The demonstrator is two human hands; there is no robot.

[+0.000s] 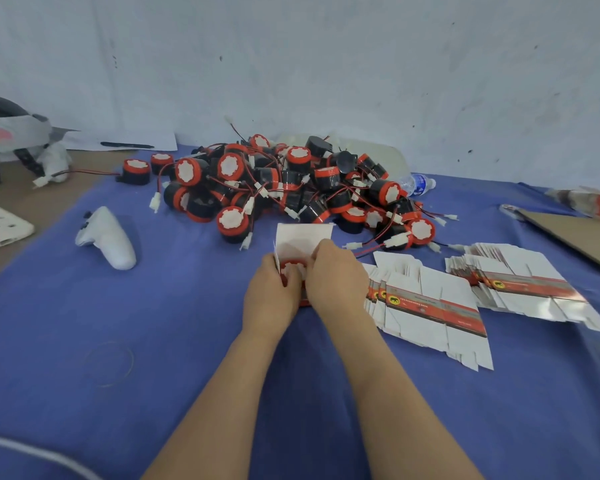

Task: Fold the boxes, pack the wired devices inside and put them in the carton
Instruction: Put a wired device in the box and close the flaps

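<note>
Holding one small white box (303,237) at the middle of the blue-covered worktop (194,341), the left hand (271,292) and the right hand (336,271) meet side by side, fingers curled close around its open mouth. One wired device (291,268), red-rimmed with a white face, sits in that mouth between the fingers, and the box's white flap stands up behind it. At twelve o'clock from the hands lies one heap of devices (291,185), several dozen tangled by their red-and-black wires and too overlapped to count. Two more devices (136,171) sit apart at the heap's ten o'clock edge. At three o'clock lie two fanned stacks of flat boxes, the near stack (430,313) touching the right wrist and the far stack (520,282) just beyond it. Each flat box carries a red band with a yellow round emblem showing a black animal; its lettering is too small to read. One white controller (106,239) lies at nine o'clock, one water bottle (418,183) with an unreadable blue label at one o'clock behind the heap, and one sheet of brown cardboard (575,237) at two o'clock.
</note>
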